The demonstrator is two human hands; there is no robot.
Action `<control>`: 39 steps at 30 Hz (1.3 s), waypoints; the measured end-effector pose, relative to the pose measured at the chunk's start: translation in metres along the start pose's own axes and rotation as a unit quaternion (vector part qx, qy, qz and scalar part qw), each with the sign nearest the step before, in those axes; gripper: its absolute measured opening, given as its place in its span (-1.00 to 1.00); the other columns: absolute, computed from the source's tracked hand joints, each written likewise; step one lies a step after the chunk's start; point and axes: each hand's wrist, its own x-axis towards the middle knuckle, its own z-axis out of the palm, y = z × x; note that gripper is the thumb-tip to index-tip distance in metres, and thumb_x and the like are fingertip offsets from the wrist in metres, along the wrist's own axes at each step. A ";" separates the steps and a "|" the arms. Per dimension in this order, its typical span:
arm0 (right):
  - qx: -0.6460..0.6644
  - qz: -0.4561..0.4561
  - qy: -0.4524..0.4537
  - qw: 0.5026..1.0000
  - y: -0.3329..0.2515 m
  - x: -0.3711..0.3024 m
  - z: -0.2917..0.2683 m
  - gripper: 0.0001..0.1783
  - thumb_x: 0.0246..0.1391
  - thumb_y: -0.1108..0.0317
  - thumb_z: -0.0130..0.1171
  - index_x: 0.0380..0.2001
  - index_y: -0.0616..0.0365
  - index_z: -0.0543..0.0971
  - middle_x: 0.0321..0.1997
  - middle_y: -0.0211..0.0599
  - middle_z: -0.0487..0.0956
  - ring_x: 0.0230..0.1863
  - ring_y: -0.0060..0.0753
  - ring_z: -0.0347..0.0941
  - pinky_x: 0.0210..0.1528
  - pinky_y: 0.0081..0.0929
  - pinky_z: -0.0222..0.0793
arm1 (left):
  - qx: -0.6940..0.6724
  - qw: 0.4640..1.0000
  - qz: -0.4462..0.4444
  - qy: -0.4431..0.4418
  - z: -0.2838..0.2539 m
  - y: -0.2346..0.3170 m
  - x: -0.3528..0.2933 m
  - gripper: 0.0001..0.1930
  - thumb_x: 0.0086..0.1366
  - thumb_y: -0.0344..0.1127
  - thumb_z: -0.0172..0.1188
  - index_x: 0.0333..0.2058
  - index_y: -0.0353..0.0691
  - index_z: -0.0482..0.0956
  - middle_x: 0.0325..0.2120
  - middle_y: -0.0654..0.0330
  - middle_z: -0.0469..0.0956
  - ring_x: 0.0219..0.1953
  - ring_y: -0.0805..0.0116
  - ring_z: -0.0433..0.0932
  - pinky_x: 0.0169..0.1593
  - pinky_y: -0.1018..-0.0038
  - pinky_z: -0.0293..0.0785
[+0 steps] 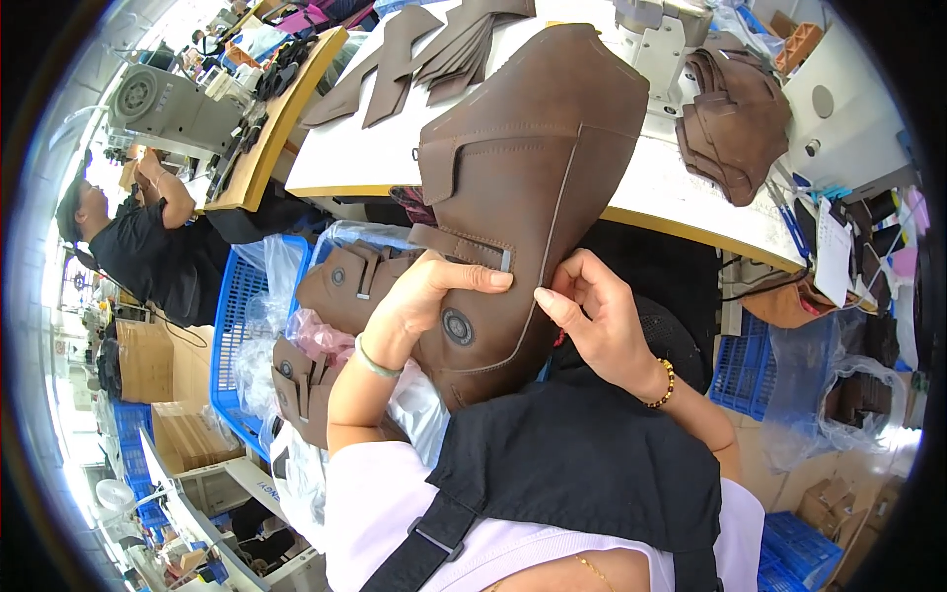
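A large sewn brown leather panel (518,197) lies across my lap and leans up over the table edge. It bears a small flap pocket, a strap with a metal bar, pale stitched seams and a round dark emblem (457,327). My left hand (426,291) grips the panel beside the strap, its thumb flat on top and its other fingers mostly hidden. At the panel's right edge, along a curved seam, my right hand (604,324) pinches the leather between thumb and curled fingers. Similar brown leather pieces (330,296) with emblems lie just left of my left hand.
Flat brown leather cutouts (449,54) are fanned on the white table (345,163); a leather stack (735,118) sits right of a sewing machine (651,54). A blue basket (225,340) with plastic bags stands left. A co-worker (148,237) sits at another machine.
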 end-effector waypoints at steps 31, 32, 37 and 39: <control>0.416 0.002 0.026 0.909 0.001 0.024 -0.062 -0.69 0.09 0.65 0.08 -0.07 0.19 0.52 -0.06 -0.27 0.57 -0.01 -0.44 0.48 0.11 -0.42 0.37 | 0.454 0.873 0.168 -0.068 -0.023 0.081 0.035 -0.22 -0.42 -0.46 0.57 -0.06 -0.36 0.50 -0.19 0.20 0.57 -0.15 0.38 0.48 0.02 0.46 0.38; 0.409 -0.009 0.026 0.912 0.000 0.022 -0.062 -0.69 0.09 0.65 0.08 -0.08 0.21 0.51 -0.04 -0.25 0.57 0.00 -0.43 0.49 0.11 -0.43 0.37 | 0.455 0.871 0.168 -0.072 -0.023 0.084 0.036 -0.22 -0.42 -0.46 0.57 -0.06 -0.36 0.50 -0.19 0.20 0.57 -0.15 0.38 0.48 0.02 0.46 0.38; 0.434 -0.016 0.023 0.901 0.001 0.019 -0.060 -0.71 0.08 0.65 0.08 -0.10 0.26 0.52 -0.05 -0.23 0.57 0.00 -0.41 0.49 0.13 -0.42 0.36 | 0.537 0.820 0.185 -0.069 -0.001 0.110 0.029 -0.25 -0.36 -0.24 0.58 -0.09 -0.32 0.51 -0.25 0.17 0.59 -0.23 0.39 0.51 -0.07 0.48 0.40; 0.452 -0.017 0.006 0.892 0.010 0.019 -0.058 -0.61 0.08 0.68 0.02 -0.02 0.14 0.49 0.05 -0.28 0.51 0.13 -0.35 0.39 0.22 -0.24 0.27 | 0.584 0.793 0.172 -0.032 0.009 0.122 0.028 -0.12 -0.45 -0.11 0.61 -0.05 -0.36 0.50 -0.20 0.10 0.59 -0.18 0.32 0.54 -0.02 0.46 0.39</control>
